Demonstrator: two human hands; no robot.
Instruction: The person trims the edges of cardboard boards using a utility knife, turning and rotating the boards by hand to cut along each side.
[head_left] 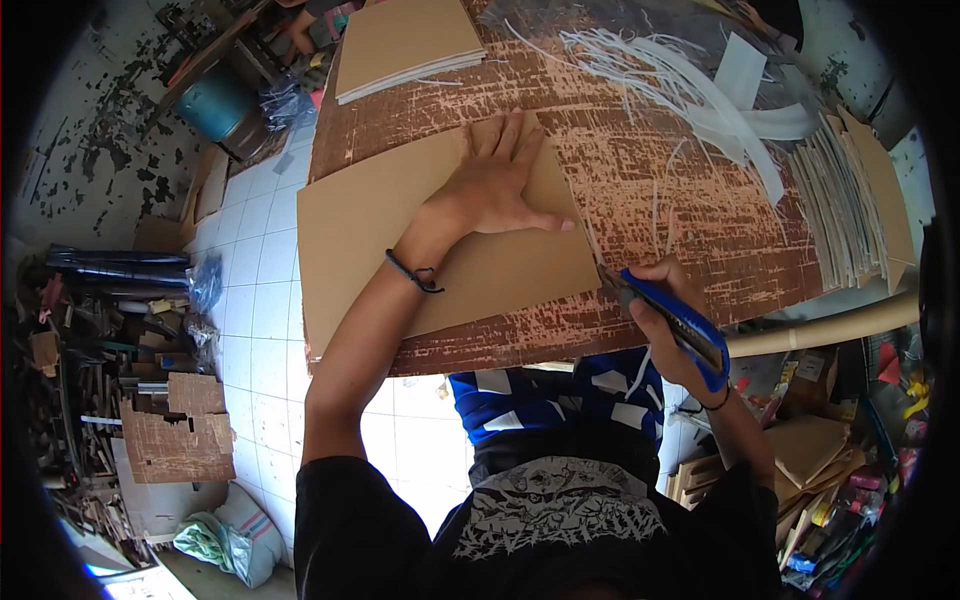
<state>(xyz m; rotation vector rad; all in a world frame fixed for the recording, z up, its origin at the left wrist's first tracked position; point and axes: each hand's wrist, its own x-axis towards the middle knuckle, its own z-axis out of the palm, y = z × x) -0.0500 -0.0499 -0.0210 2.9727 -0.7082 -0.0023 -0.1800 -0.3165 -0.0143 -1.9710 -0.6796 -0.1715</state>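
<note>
We looked through one head camera, facing forward and steeply down from above our shirt [560, 510]. Its wide, rounded view caught our left hand [488, 190], right hand [674, 350] and table [630, 150] near, the floor [256, 300] and wall [80, 120] farther off.

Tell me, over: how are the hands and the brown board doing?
Left hand spread flat on brown board. Right hand gripping blue cutter, tip by board's right edge. Left thumb close to that edge.
</note>
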